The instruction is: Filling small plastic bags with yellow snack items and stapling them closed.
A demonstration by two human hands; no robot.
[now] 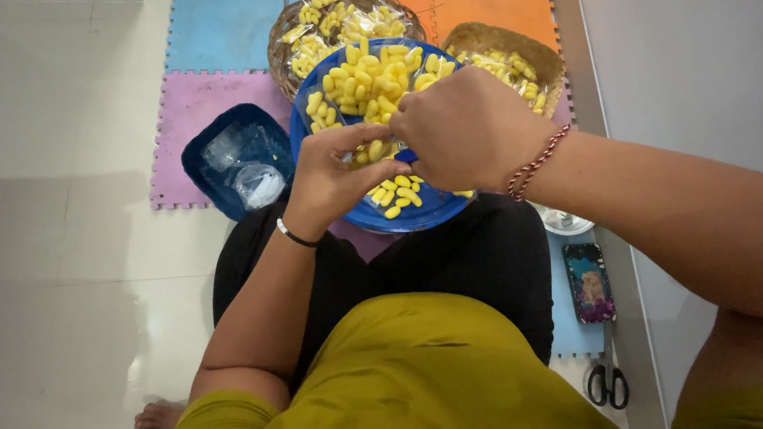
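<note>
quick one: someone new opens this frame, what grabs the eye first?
The heap of bright yellow snack pieces in the round blue bowl at centre, with the left hand and right hand meeting over it, a few pieces between the fingers. Behind it, two wicker baskets of small filled clear packets sit on coloured foam mats.

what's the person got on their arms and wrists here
Both forearms are bare, with no sleeves reaching them. The left hand has a thin black band with a small white piece at its wrist. The right hand has a red-and-white twisted thread bracelet wrapped around its wrist. No rings or gloves show.
</note>
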